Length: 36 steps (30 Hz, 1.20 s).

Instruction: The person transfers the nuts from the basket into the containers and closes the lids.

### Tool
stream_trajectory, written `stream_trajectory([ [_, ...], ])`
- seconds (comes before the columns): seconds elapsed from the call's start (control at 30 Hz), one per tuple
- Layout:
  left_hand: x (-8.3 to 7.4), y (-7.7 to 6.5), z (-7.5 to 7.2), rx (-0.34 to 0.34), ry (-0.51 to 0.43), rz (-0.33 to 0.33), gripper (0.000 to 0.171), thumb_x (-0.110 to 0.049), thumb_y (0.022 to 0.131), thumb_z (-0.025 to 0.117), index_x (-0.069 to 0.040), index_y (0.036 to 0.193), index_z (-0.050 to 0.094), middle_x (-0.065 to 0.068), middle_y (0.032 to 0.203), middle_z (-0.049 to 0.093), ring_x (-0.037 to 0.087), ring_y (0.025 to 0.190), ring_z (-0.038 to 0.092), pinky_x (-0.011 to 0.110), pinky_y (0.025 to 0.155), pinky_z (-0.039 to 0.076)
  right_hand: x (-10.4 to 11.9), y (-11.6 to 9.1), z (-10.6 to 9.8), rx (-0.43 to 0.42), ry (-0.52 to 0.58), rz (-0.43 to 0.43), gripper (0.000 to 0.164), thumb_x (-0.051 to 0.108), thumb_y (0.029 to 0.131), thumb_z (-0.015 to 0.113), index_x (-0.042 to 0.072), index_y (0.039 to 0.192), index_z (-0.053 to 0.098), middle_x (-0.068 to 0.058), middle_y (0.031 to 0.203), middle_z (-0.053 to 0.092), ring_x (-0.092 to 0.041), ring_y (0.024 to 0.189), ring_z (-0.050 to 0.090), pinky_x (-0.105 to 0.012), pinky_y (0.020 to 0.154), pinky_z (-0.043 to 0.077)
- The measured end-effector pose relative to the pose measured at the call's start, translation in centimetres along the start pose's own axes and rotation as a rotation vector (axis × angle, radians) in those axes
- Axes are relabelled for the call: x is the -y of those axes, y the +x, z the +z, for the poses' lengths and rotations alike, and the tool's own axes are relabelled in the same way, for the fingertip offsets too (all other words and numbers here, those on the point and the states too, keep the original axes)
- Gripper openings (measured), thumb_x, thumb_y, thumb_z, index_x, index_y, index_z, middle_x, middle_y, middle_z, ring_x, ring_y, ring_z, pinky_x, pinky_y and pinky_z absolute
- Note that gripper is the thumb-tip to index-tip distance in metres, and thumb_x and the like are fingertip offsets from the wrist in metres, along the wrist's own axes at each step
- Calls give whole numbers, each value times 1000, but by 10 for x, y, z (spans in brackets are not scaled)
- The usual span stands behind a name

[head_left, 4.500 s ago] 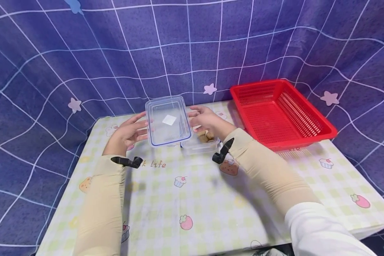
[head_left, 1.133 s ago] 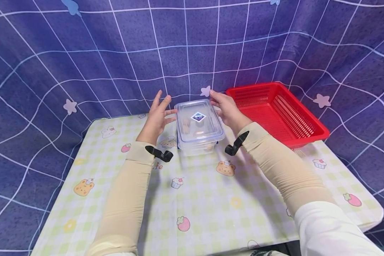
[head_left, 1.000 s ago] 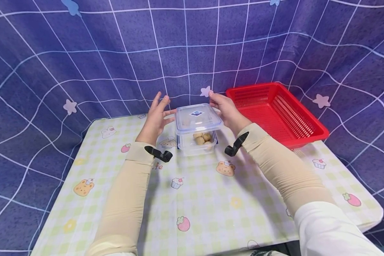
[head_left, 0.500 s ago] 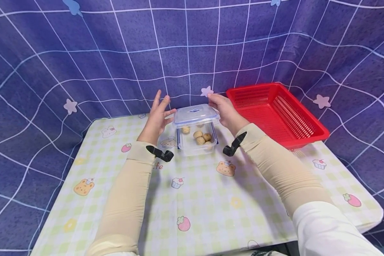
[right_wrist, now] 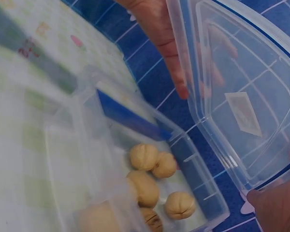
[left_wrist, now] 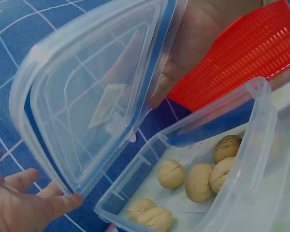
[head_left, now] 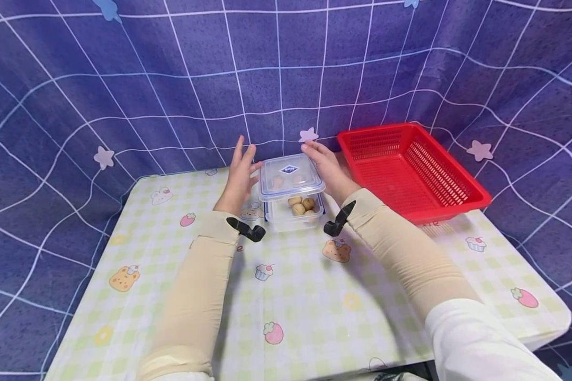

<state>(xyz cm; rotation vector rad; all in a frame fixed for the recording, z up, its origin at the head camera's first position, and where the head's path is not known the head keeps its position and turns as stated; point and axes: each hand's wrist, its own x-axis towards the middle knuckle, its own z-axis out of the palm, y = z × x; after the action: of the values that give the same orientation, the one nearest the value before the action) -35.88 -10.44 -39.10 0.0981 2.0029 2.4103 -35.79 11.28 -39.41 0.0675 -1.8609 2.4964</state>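
A clear food-container lid (head_left: 291, 182) with a blue seal is held tilted above a clear plastic box (head_left: 291, 221). My left hand (head_left: 238, 182) pinches the lid's left edge, its other fingers spread. At the opposite edge my right hand (head_left: 328, 172) grips the lid near its far corner. Several walnuts (head_left: 297, 209) lie in the box; in the head view the lid overlaps the back ones. The left wrist view shows loose walnuts (left_wrist: 199, 183) on the box floor and the lid (left_wrist: 101, 82) raised away from the rim. Blue clips hang at the box's sides.
A red perforated basket (head_left: 410, 180) stands at the back right, beyond my right forearm. The table has a green checked cloth (head_left: 305, 296) with printed cartoons. Behind it hangs a blue curtain (head_left: 195, 95) with a white grid.
Earlier the lid stood left of the box; both hands brought it over the box. In the last half second it came forward and down, hiding the back walnuts again.
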Motion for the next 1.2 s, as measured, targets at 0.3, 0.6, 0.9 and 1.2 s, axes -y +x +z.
stream_trajectory([
  [0.3,16,3,2,1,93,61,66,-48,103,52,-42,161,20,5,165,28,34,140,47,62,116,29,-18,4,-8,-10,-111,-60,55,22,98,64,2,147,50,-18,149,51,-25,138,46,-36,119,31],
  [0.6,38,10,8,8,161,168,67,-37,104,56,-34,162,22,11,165,28,19,150,31,39,122,26,-37,5,-10,-23,-218,-131,55,17,98,65,3,149,47,-20,151,46,-29,139,42,-36,117,33],
  [0.9,52,7,12,6,221,217,69,-37,103,59,-34,162,24,12,163,32,24,147,36,37,120,30,-46,5,-12,22,-275,-192,60,9,95,69,1,149,45,-16,154,44,-33,143,38,-39,120,30],
  [1.2,62,6,11,32,332,224,73,-39,103,59,-40,162,17,10,164,31,34,150,30,47,121,28,-54,5,-14,39,-296,-201,68,8,90,74,6,150,43,-16,151,47,-29,141,42,-46,119,31],
])
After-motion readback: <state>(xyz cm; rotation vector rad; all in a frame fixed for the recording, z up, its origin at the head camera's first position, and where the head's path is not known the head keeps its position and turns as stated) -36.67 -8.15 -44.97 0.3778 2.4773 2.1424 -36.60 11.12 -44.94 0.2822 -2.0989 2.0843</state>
